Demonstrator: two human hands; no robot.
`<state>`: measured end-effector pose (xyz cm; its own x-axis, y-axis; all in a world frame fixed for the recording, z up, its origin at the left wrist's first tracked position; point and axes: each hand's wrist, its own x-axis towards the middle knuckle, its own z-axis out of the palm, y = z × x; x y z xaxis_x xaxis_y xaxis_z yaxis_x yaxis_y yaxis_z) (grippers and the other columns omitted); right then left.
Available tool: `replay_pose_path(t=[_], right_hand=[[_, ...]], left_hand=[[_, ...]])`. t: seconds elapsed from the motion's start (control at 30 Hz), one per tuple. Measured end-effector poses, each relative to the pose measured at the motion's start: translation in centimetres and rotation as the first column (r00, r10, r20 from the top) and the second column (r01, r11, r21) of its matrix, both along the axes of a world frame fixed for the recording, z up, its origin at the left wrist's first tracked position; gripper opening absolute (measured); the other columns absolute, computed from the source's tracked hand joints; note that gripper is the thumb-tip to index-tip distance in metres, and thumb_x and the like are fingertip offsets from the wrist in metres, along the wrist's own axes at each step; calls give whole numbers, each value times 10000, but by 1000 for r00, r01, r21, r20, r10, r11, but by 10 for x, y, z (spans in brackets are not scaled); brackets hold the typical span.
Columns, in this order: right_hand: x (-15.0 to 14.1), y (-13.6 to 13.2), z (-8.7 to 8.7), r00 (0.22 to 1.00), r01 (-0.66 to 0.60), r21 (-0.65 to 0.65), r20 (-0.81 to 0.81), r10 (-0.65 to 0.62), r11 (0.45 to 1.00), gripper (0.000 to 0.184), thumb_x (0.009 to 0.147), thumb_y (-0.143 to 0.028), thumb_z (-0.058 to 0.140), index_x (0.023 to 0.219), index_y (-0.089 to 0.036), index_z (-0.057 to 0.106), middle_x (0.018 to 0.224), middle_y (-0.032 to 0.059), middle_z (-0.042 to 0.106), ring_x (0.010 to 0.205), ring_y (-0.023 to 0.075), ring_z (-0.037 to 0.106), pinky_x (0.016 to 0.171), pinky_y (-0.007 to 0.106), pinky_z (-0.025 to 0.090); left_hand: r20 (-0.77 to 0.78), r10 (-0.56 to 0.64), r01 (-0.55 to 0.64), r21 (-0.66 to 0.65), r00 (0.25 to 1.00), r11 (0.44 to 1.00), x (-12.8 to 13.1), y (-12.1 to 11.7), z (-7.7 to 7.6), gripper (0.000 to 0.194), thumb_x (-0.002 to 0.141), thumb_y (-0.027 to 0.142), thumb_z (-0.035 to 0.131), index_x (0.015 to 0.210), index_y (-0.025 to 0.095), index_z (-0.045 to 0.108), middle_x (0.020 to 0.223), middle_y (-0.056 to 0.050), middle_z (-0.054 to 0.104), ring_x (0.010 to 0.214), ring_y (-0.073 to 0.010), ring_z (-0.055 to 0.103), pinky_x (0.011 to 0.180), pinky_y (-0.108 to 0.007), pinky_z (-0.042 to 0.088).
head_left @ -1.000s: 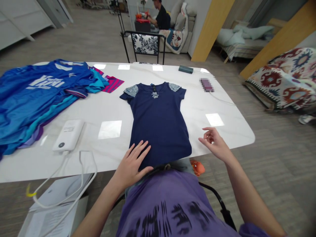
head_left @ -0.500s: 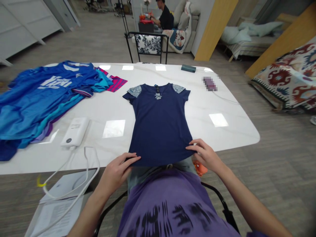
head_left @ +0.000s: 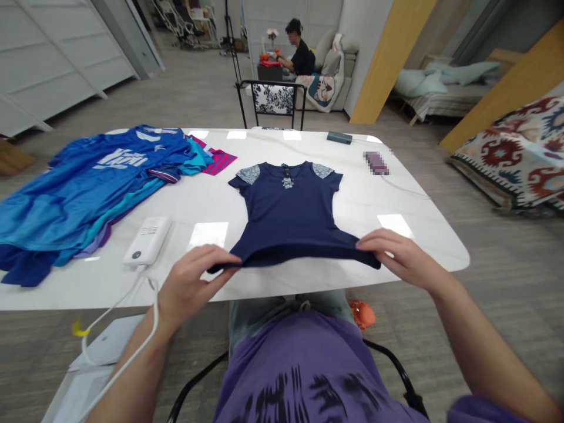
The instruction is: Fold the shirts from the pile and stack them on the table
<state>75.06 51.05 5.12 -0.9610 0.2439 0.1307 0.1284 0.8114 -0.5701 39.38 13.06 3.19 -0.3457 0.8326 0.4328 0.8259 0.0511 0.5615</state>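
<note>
A navy T-shirt with patterned pale shoulders lies on the white table, its collar pointing away from me. Its hem is lifted and stretched sideways toward me. My left hand pinches the left corner of the hem between thumb and fingers. At the right corner, my right hand grips the hem in the same way. The lower edge sags a little between the two hands, and the sleeves rest flat on the tabletop.
A pile of blue shirts covers the table's left side. Nearer stands a white power bank with a white cable running past my left forearm. A dark green box and a blurred phone-like item lie at the far right.
Both hands have raised the T-shirt's hem off the table and moved apart, widening it. The hem was lying flat near the table's front edge before. The view has tilted slightly upward.
</note>
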Motion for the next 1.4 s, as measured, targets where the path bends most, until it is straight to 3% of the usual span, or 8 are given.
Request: replay_pose_path(t=[0.1,0.27,0.5,0.7,0.9,1.07,1.23,1.4], right_hand=[[30,-12,-18,975,-149,-59,158,157,987,448,1128,-219,518,1376,-405,840,1374,58,775,1218,257,773,1046,425,675],[55,-33,-75,985,-103,72,146,92,992,601,1052,-188,670,1611,-410,691,1453,93,739,1297,297,745,1102,497,660],[94,-41,-146,995,56,411,56,-86,910,820,1026,-169,715,1754,-491,522,1541,84,735,1297,366,745,1049,595,647],[101,-37,-145,996,94,265,-29,-89,960,679,1078,-123,582,1626,-515,666,1455,37,793,1183,308,813,983,551,682],[76,-20,-95,960,237,-208,-98,-262,949,441,1047,-174,561,1335,-395,811,1347,62,813,1254,316,800,1056,558,716],[-55,83,-27,899,370,-419,-65,-434,829,144,1009,-260,674,1044,-203,801,1201,116,825,882,225,793,752,394,723],[-230,200,93,738,486,-483,-219,-638,728,324,1147,-199,448,938,-118,683,885,52,748,957,144,771,961,396,668],[-255,217,225,588,367,-380,-612,-529,849,213,1129,-241,649,949,-343,696,1135,22,803,1010,165,764,1076,456,742]], left_hand=[[27,-131,134,-210,991,969,11,-38,-36,162,1064,335,727,1087,338,888,1068,-42,860,963,-227,817,884,-337,661],[-1,-129,118,-398,992,910,32,-65,-82,174,997,302,727,1078,393,853,1147,7,861,1041,-272,826,942,-442,677],[65,-40,60,-337,997,939,43,-68,-93,248,979,310,717,1141,456,835,1157,-8,849,1093,-322,816,933,-574,685],[292,41,24,-215,956,976,34,-79,-91,334,968,322,734,1223,531,787,1182,38,839,1126,-302,810,951,-549,728],[446,221,-150,-188,867,971,29,-57,-71,175,975,468,769,1129,395,810,1102,-4,849,1041,-313,840,937,-542,744],[767,249,-318,-62,591,946,-45,72,-24,448,900,525,894,1144,185,733,1055,-58,806,932,-246,821,879,-505,759],[626,227,-409,161,746,898,-174,236,104,313,1085,266,724,1321,88,620,1296,-91,746,1053,-106,706,1009,-399,695],[399,196,-363,401,896,841,-216,256,235,385,1137,252,697,1471,152,537,1441,-7,727,1241,-108,723,1041,-325,643]])
